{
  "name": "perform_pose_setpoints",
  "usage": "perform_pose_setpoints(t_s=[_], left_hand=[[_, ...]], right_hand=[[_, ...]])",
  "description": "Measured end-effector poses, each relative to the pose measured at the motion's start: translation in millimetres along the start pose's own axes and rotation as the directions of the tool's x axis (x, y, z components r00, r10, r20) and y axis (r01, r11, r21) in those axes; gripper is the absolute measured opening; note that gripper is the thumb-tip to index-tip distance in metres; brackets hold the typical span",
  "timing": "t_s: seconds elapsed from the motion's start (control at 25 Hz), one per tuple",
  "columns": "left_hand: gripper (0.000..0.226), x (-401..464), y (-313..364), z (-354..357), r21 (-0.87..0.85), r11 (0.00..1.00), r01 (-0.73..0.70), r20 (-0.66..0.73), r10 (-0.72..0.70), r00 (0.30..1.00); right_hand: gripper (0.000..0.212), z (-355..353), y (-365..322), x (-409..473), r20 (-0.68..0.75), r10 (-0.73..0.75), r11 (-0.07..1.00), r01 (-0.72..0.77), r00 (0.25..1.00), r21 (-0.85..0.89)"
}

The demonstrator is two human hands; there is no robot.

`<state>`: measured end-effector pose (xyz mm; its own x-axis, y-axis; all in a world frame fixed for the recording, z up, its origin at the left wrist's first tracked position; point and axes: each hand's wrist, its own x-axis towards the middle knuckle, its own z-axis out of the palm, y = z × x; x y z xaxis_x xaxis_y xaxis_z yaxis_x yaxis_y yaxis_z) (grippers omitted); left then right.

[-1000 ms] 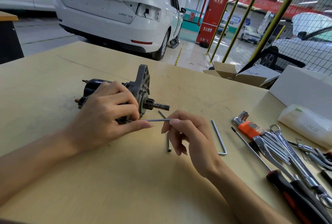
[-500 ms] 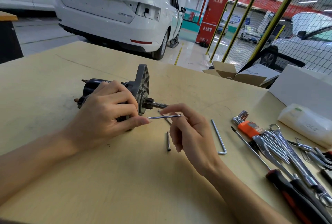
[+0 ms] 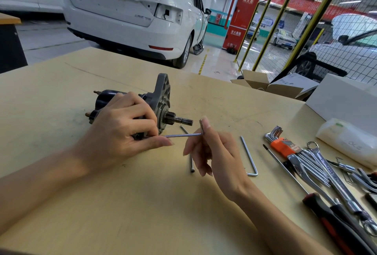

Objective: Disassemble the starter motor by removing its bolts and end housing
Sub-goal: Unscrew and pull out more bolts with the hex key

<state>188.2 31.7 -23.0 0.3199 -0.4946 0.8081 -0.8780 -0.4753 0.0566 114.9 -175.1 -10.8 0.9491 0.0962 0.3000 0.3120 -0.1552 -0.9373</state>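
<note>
The starter motor (image 3: 161, 103) lies on its side on the tan table (image 3: 122, 203), grey end housing and pinion shaft pointing right. My left hand (image 3: 124, 130) grips the motor body from above, thumb stretched along its near side. My right hand (image 3: 212, 148) pinches the bent end of a thin hex key (image 3: 183, 135); its long shaft runs left into the motor's near side under my left fingers. A removed long bolt (image 3: 191, 164) lies on the table below my right hand, and another (image 3: 184, 129) shows behind the key.
A larger hex key (image 3: 249, 157) lies right of my right hand. Further right are an orange hex key set (image 3: 283, 146), several wrenches (image 3: 326, 173) and a red-black handled tool (image 3: 336, 224). A white box (image 3: 342, 101) and plastic bag (image 3: 350, 140) sit at far right.
My right hand has turned the hex key, so its short bent end now points up by my fingertip; earlier it lay flat in my fingers. My left hand still holds the motor.
</note>
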Motion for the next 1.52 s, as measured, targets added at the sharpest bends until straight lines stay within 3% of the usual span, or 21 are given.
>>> perform_pose_setpoints(t_s=[0.16,0.36,0.72,0.96,1.0,1.16,1.52], left_hand=[[0.04,-0.4,0.1,-0.2,0.023,1.0,-0.003,0.006,0.003,1.0],[0.039,-0.6,-0.2,0.7,0.029,1.0,0.01,0.002,-0.01,1.0],[0.039,0.0,-0.6,1.4,0.027,1.0,-0.004,-0.007,0.005,1.0],[0.04,0.7,1.8,1.1,0.022,1.0,0.004,-0.031,-0.003,1.0],[0.04,0.7,1.9,1.0,0.021,1.0,0.006,-0.034,-0.006,0.999],[0.039,0.2,1.8,0.4,0.01,1.0,0.012,-0.018,-0.012,1.0],[0.039,-0.7,0.1,0.1,0.013,1.0,-0.001,-0.011,0.001,1.0]], right_hand=[[0.06,-1.2,-1.4,-1.2,0.029,-0.038,0.999,0.037,0.999,0.016],[0.027,-2.6,0.6,-1.1,0.05,-0.083,0.996,0.082,0.995,0.017],[0.031,-2.7,4.5,1.1,-0.004,-0.053,0.998,0.053,0.999,-0.024],[0.022,-1.7,5.9,3.4,-0.142,-0.007,0.996,-0.005,0.99,-0.086],[0.022,-2.2,5.0,2.9,-0.137,-0.011,0.998,0.003,0.99,-0.062],[0.061,0.1,1.9,0.3,-0.042,-0.012,1.0,0.012,0.999,0.01],[0.064,-2.2,-1.3,-1.1,0.007,-0.007,0.999,0.007,1.0,0.047]])
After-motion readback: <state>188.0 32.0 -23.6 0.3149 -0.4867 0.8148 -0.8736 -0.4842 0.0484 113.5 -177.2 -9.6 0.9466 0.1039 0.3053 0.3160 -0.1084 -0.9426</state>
